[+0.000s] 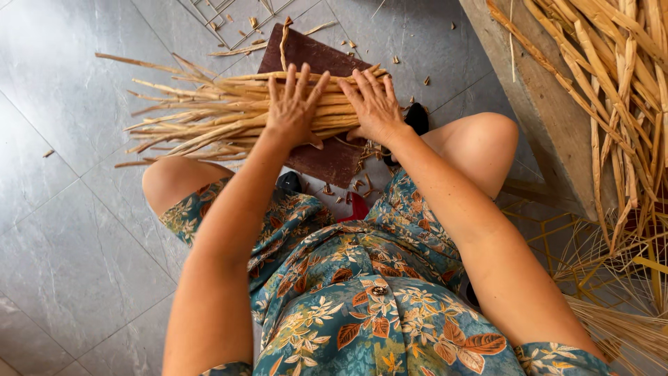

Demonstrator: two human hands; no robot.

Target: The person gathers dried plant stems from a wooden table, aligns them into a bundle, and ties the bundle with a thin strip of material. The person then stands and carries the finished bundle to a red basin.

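A bundle of pale dry cane strips lies across a dark brown board on the grey tiled floor, its loose ends fanning out to the left. My left hand rests palm down on the bundle with fingers spread. Just to its right, my right hand also presses flat on the strips near their even ends. Both hands lie on top of the bundle and do not close around it. My knees frame the board on either side.
A wooden bench at the right carries more long cane strips. Thin fibres lie below it. Small offcuts scatter on the floor, and a wire grid lies beyond the board.
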